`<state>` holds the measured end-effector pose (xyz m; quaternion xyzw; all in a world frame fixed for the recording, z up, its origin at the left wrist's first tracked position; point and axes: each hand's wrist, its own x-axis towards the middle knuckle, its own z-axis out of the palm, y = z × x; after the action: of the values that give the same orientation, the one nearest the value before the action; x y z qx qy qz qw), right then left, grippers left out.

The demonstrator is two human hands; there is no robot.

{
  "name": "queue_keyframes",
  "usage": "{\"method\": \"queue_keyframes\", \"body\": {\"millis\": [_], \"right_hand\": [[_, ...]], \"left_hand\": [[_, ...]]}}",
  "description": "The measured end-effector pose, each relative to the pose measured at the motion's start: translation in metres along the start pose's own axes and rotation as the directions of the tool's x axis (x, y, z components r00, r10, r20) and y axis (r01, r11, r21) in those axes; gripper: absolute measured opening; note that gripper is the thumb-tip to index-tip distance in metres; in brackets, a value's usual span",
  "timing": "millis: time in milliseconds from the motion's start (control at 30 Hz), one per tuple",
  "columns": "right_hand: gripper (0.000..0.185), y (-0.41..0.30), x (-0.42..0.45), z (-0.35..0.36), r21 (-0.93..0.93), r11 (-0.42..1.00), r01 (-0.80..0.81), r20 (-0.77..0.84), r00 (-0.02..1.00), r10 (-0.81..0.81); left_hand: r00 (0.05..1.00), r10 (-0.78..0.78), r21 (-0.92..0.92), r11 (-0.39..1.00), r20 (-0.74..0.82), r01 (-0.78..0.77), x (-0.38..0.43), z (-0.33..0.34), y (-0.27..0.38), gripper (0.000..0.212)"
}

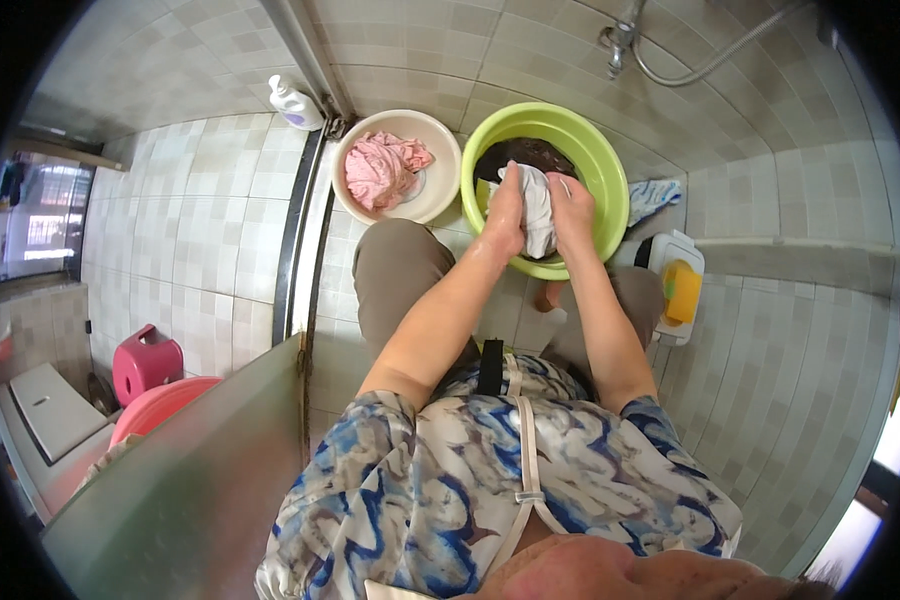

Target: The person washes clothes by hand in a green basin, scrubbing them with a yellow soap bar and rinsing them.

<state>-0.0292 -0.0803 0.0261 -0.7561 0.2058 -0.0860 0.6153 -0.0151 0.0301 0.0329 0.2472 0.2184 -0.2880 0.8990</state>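
My left hand [505, 214] and my right hand [572, 211] hold a wet white cloth [538, 214] between them, over a lime-green plastic basin [610, 187]. Dark fabric [540, 151] lies in the basin beneath the cloth. A small yellow-green piece shows beside my left hand; I cannot tell what it is. To the left, a cream plastic basin [444, 176] holds a bunched pink patterned garment [379, 172], with something whitish partly under it.
A white pump bottle [294, 103] stands by the door track [300, 247]. On the right are a white lidded box [669, 334] with an orange-yellow item on top and a blue-white packet [652, 201]. A shower hose [690, 77] hangs above. A glass panel [195, 480] and pink stool [146, 364] are lower left.
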Motion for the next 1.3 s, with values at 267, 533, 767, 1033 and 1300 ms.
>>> {"method": "queue_keyframes", "body": {"millis": [267,533,767,1033,1300], "right_hand": [[0.029,-0.046,-0.056,0.037,-0.619,0.673,0.404,0.241,0.914,-0.326],[0.022,-0.062,-0.063,0.036,-0.617,0.68,0.397,0.144,0.906,-0.398],[0.04,-0.049,0.02,0.011,-0.798,0.585,0.143,0.024,0.978,-0.206],[0.031,-0.052,-0.067,0.053,-0.595,0.569,0.568,0.263,0.806,-0.53],[0.037,-0.055,-0.057,0.043,-0.672,0.516,0.53,0.221,0.81,-0.543]], "left_hand": [[0.977,0.177,0.083,0.979,0.117,-0.187,0.053,-0.061,-0.016,0.037],[0.812,0.438,0.894,0.038,0.387,-0.447,0.007,-0.011,-0.003,0.018],[0.982,-0.182,-0.097,0.978,0.04,0.185,0.009,0.003,-0.026,0.029],[0.838,0.273,-0.291,0.946,0.473,-0.144,0.05,-0.062,-0.04,0.026],[0.842,0.208,-0.145,0.977,0.498,-0.155,0.029,-0.044,-0.032,0.036]]}}
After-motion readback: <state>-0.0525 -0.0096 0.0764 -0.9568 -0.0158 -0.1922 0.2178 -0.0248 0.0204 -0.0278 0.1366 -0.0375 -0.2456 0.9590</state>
